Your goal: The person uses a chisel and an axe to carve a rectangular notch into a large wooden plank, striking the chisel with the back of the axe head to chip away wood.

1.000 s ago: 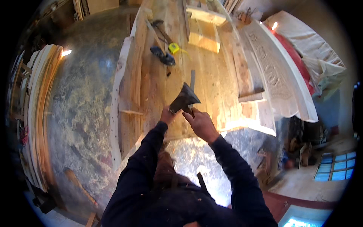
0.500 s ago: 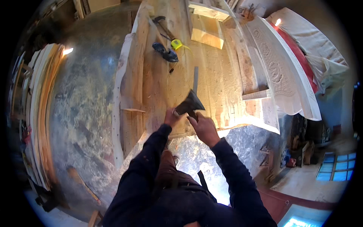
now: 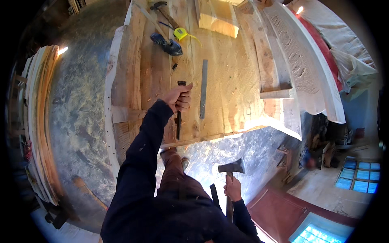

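Note:
My left hand [image 3: 178, 98] is closed around a dark metal bar [image 3: 178, 128], long and slim like a chisel. Its flared top shows above my fist, and the rest reaches down to the near edge of the wooden panel [image 3: 227, 93]. Down at the right, beside my body, my right hand [image 3: 233, 188] grips an axe [image 3: 232, 166] by the upper handle, with the head upward. A flat grey metal strip [image 3: 203, 89] lies on the boards just right of my left hand.
Farther up the panel lie a hammer [image 3: 167, 15], a yellow tape measure [image 3: 180, 33] and a black-headed tool [image 3: 167, 44]. A wooden block [image 3: 219, 18] stands beyond. At the right is a carved pale board [image 3: 302, 65]; planks [image 3: 40, 121] lean at the left.
My hands have parted. The left has left the axe, moved up over the panel and now grips the dark bar. The right has drawn the axe down and to the right.

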The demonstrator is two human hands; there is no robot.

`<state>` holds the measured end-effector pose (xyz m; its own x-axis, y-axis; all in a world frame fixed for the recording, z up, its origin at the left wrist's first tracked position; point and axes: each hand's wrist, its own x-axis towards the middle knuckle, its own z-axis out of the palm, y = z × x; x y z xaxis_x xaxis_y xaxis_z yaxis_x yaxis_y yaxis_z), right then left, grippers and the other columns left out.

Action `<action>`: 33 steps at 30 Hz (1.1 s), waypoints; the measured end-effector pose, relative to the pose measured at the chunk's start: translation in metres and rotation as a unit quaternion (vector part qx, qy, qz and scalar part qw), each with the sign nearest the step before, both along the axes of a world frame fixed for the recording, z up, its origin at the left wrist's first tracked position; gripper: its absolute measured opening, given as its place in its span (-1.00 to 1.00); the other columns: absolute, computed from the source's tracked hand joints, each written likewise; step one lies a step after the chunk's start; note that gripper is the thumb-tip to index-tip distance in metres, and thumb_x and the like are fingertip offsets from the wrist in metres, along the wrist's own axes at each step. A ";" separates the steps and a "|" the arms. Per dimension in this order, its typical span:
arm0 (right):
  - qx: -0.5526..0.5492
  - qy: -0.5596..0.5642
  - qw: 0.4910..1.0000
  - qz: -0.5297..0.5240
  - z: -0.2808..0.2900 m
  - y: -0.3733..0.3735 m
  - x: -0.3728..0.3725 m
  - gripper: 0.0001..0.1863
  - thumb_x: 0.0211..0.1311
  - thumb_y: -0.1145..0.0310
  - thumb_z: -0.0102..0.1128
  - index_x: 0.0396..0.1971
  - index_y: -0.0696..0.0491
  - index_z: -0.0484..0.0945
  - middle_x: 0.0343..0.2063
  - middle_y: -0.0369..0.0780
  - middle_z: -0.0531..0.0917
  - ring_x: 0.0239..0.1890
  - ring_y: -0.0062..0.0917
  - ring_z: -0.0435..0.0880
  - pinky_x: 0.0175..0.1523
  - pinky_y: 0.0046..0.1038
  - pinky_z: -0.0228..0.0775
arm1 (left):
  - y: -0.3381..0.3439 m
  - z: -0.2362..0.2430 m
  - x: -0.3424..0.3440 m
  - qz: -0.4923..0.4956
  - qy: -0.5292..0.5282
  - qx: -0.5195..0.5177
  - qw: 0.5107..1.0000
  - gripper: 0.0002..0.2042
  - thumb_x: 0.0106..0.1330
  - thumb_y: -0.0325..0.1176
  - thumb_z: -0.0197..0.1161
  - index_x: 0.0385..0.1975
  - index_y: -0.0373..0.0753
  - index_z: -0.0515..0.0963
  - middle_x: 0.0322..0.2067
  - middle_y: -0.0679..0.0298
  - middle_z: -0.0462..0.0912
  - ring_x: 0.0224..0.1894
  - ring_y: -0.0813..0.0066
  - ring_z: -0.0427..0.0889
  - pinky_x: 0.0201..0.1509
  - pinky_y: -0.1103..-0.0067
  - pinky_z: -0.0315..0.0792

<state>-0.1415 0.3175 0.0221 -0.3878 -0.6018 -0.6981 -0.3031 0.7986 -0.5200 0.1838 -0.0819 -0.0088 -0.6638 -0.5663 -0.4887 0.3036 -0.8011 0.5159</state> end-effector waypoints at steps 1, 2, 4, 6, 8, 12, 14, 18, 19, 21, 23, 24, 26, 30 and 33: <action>-0.005 -0.003 1.000 -0.013 -0.009 0.015 -0.005 -0.57 0.47 0.09 0.07 -0.40 0.21 0.48 -0.72 -0.20 0.50 -0.78 -0.51 0.53 -0.68 -0.41 0.38 | 0.008 0.016 0.005 -0.025 0.057 -0.003 0.998 -0.55 0.39 -0.09 0.39 -0.68 -0.02 0.32 -0.72 0.49 0.30 -0.70 0.68 0.21 -0.62 0.57 0.07; 0.008 -0.010 0.999 -0.036 -0.012 0.020 -0.005 -0.57 0.46 0.08 0.07 -0.42 0.18 0.47 -0.72 -0.21 0.48 -0.79 -0.52 0.51 -0.69 -0.42 0.36 | 0.013 0.023 0.005 0.079 -0.036 -0.055 0.995 -0.57 0.39 -0.11 0.40 -0.66 -0.03 0.34 -0.72 0.51 0.31 -0.69 0.70 0.22 -0.62 0.59 0.07; 0.045 -0.022 0.995 -0.081 -0.012 0.034 -0.005 -0.56 0.46 0.04 0.07 -0.46 0.12 0.44 -0.73 -0.24 0.46 -0.80 -0.53 0.46 -0.72 -0.44 0.31 | 0.038 0.027 0.002 0.278 -0.217 -0.146 0.924 -0.60 0.37 -0.16 0.43 -0.63 -0.04 0.38 -0.72 0.54 0.32 -0.68 0.75 0.24 -0.63 0.61 0.07; 0.051 -0.026 0.994 -0.094 -0.017 0.033 -0.001 -0.56 0.46 0.03 0.07 -0.46 0.12 0.43 -0.73 -0.24 0.46 -0.80 -0.53 0.47 -0.72 -0.44 0.32 | 0.047 0.021 0.006 0.309 -0.240 -0.191 0.900 -0.65 0.34 -0.20 0.46 -0.60 -0.06 0.43 -0.69 0.56 0.36 -0.66 0.78 0.27 -0.62 0.63 0.10; 0.047 -0.030 0.994 -0.090 -0.020 0.029 0.004 -0.58 0.46 0.05 0.07 -0.44 0.12 0.44 -0.71 -0.25 0.47 -0.79 -0.54 0.47 -0.72 -0.45 0.32 | 0.054 0.010 0.006 0.335 -0.211 -0.193 0.898 -0.67 0.33 -0.22 0.48 -0.58 -0.07 0.45 -0.67 0.56 0.39 -0.65 0.79 0.30 -0.61 0.65 0.11; 0.037 -0.055 0.996 -0.058 -0.024 0.009 0.013 -0.60 0.47 0.09 0.13 -0.44 0.12 0.45 -0.71 -0.26 0.47 -0.80 -0.56 0.46 -0.73 -0.47 0.30 | 0.072 0.004 -0.015 0.406 -0.145 -0.151 0.890 -0.67 0.31 -0.24 0.49 -0.58 -0.07 0.45 -0.65 0.56 0.39 -0.66 0.77 0.30 -0.59 0.68 0.13; 0.029 -0.049 0.998 -0.031 -0.020 -0.002 0.020 -0.59 0.47 0.08 0.13 -0.44 0.12 0.45 -0.72 -0.27 0.47 -0.80 -0.57 0.46 -0.73 -0.47 0.30 | 0.078 -0.006 -0.021 0.433 -0.157 -0.169 0.872 -0.67 0.31 -0.25 0.50 -0.58 -0.07 0.44 -0.65 0.55 0.39 -0.66 0.77 0.31 -0.59 0.69 0.13; 0.016 -0.033 0.999 0.029 -0.004 -0.023 0.033 -0.59 0.47 0.07 0.14 -0.44 0.13 0.48 -0.74 -0.27 0.50 -0.78 -0.58 0.51 -0.67 -0.47 0.34 | 0.088 -0.040 -0.029 0.486 -0.142 -0.166 0.847 -0.66 0.33 -0.28 0.48 -0.60 -0.08 0.43 -0.64 0.56 0.40 -0.63 0.79 0.33 -0.59 0.69 0.14; 0.014 -0.031 0.999 0.042 0.000 -0.028 0.035 -0.58 0.46 0.06 0.14 -0.44 0.13 0.50 -0.74 -0.27 0.52 -0.76 -0.58 0.54 -0.65 -0.47 0.37 | 0.089 -0.043 -0.031 0.506 -0.127 -0.147 0.841 -0.66 0.34 -0.29 0.47 -0.60 -0.09 0.43 -0.63 0.57 0.41 -0.62 0.79 0.33 -0.58 0.70 0.14; 0.003 -0.021 0.997 0.068 0.010 -0.042 0.044 -0.59 0.46 0.07 0.15 -0.44 0.13 0.51 -0.74 -0.25 0.54 -0.76 -0.57 0.55 -0.63 -0.46 0.38 | 0.087 -0.058 -0.029 0.505 -0.136 -0.185 0.832 -0.72 0.35 -0.31 0.45 -0.51 -0.12 0.44 -0.63 0.51 0.41 -0.64 0.74 0.33 -0.58 0.66 0.14; -0.019 -0.009 0.995 0.102 0.017 -0.054 0.047 -0.59 0.46 0.08 0.14 -0.44 0.13 0.51 -0.74 -0.25 0.54 -0.76 -0.57 0.55 -0.63 -0.45 0.38 | 0.082 -0.072 -0.033 0.504 -0.149 -0.214 0.824 -0.73 0.36 -0.32 0.43 -0.49 -0.13 0.44 -0.63 0.49 0.41 -0.63 0.71 0.33 -0.58 0.65 0.14; -0.023 -0.013 0.993 0.112 0.024 -0.063 0.052 -0.60 0.47 0.09 0.13 -0.43 0.14 0.51 -0.74 -0.24 0.55 -0.75 -0.57 0.57 -0.62 -0.44 0.37 | 0.081 -0.077 -0.034 0.504 -0.158 -0.224 0.819 -0.72 0.36 -0.31 0.43 -0.50 -0.12 0.44 -0.63 0.50 0.41 -0.63 0.72 0.33 -0.58 0.64 0.14; -0.064 -0.008 0.987 0.145 0.044 -0.093 0.064 -0.62 0.48 0.12 0.14 -0.42 0.14 0.52 -0.74 -0.24 0.56 -0.72 -0.55 0.60 -0.59 -0.44 0.37 | 0.079 -0.084 -0.038 0.491 -0.178 -0.243 0.818 -0.68 0.37 -0.29 0.43 -0.57 -0.12 0.43 -0.64 0.52 0.42 -0.62 0.74 0.34 -0.56 0.63 0.16; -0.199 0.009 0.957 0.211 0.090 -0.166 0.089 -0.61 0.48 0.12 0.14 -0.41 0.17 0.52 -0.73 -0.21 0.58 -0.69 -0.51 0.63 -0.55 -0.44 0.38 | 0.075 -0.070 -0.048 0.460 -0.231 -0.310 0.799 -0.62 0.37 -0.26 0.44 -0.67 -0.14 0.44 -0.65 0.57 0.44 -0.60 0.79 0.35 -0.54 0.61 0.19; -0.285 -0.040 0.939 0.188 0.153 -0.220 0.128 -0.67 0.48 0.20 0.15 -0.31 0.21 0.56 -0.68 -0.26 0.58 -0.65 -0.63 0.60 -0.53 -0.52 0.40 | 0.079 -0.077 -0.044 0.456 -0.225 -0.297 0.808 -0.61 0.34 -0.23 0.46 -0.66 -0.16 0.44 -0.65 0.60 0.42 -0.59 0.79 0.31 -0.53 0.61 0.18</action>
